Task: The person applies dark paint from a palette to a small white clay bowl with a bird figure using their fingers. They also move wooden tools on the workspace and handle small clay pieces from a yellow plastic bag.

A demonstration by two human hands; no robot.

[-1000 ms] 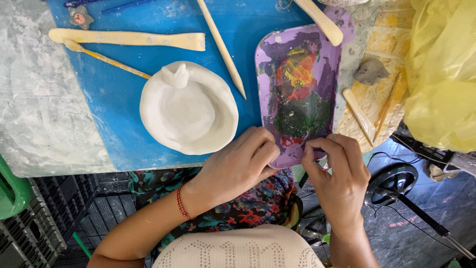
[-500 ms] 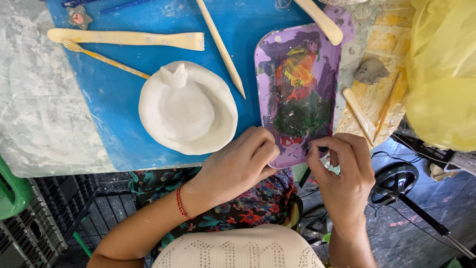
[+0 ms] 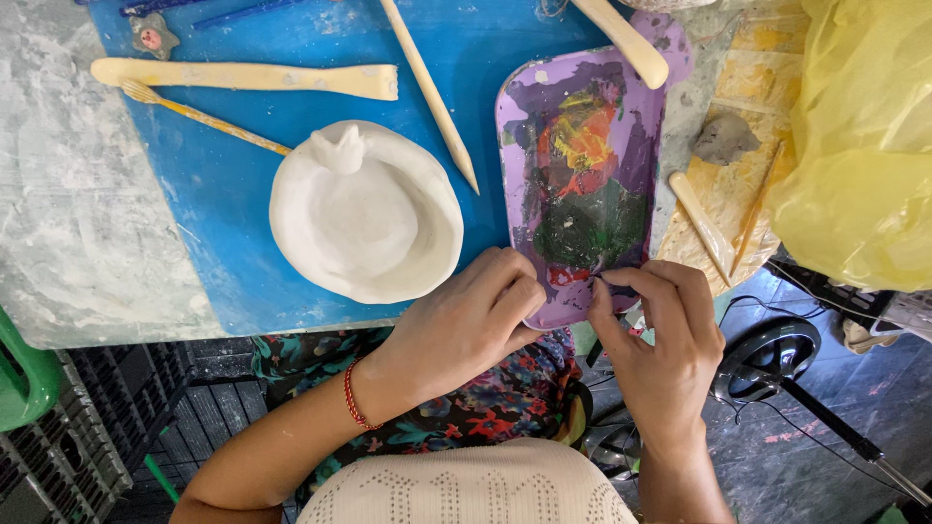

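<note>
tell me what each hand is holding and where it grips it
The left hand holds the purple paint tray by its near corner. The right hand pinches something thin at the tray's near edge; what it is cannot be told.

The clay bowl point(image 3: 366, 211) sits on the mat point(image 3: 291, 49), left of the paint tray point(image 3: 582, 175). Both hands point(image 3: 466, 315) point(image 3: 660, 344) meet at the near edge of the tray. Wooden tools point(image 3: 243, 78) lie behind the bowl, the plastic bag point(image 3: 859, 146) at far right.
</note>
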